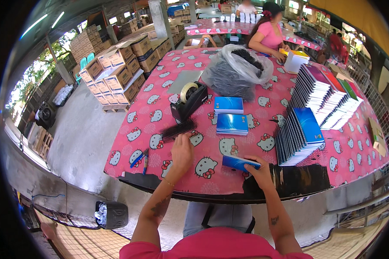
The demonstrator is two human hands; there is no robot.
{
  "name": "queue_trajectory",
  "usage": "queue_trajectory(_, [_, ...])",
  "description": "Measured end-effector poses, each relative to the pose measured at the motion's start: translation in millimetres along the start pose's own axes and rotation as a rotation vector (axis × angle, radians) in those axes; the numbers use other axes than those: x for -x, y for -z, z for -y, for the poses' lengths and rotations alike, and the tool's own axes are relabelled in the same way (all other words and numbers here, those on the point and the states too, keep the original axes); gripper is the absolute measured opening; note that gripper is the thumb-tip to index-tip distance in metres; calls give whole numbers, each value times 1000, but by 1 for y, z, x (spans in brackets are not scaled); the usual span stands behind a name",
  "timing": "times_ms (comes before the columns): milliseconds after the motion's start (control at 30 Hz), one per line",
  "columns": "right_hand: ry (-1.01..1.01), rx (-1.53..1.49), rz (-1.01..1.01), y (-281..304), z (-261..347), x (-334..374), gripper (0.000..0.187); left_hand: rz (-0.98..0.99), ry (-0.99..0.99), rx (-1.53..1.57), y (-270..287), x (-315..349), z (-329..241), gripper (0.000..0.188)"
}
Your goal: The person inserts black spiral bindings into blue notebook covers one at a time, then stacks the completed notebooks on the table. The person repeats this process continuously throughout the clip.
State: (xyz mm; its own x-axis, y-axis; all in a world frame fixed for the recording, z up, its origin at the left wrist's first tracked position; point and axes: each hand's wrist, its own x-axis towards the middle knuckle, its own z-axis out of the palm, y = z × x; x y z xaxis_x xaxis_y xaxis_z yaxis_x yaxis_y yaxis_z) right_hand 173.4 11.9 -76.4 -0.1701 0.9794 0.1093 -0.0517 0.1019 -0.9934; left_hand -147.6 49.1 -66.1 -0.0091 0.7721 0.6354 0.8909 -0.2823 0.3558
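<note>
My left hand [182, 151] reaches to a small heap of black spiral binding coils [179, 129], its fingertips pinched at the near edge of the heap. In my right hand [259, 175] is a small blue-covered notebook [235, 162], held tilted just above the table with the thumb on its cover. Beyond it lie two low piles of blue notebooks, a nearer pile [232, 124] and a farther pile [228, 105]. A tall leaning stack of coil-bound blue notebooks [299, 134] stands to the right of my right hand.
A black tape dispenser [190, 101], a clear bag of black coils [233, 75] and pens [145, 162] are on the pink patterned tablecloth [138, 129]. More bound stacks [328, 95] stand at right. A co-worker [270, 34] handles notebooks across the table. A bin [112, 215] stands on the floor.
</note>
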Motion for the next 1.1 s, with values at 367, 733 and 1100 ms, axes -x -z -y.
queue_trajectory(367, [-22,-32,99,5,-9,-4,32,234,52,521,19,18,-85,15])
queue_trajectory(733, [-54,-53,135,8,-9,-4,32,263,-64,538,0,6,-61,17])
queue_trajectory(1100, [-80,-9,173,9,-11,4,33,470,-278,416,11,-13,-72,23])
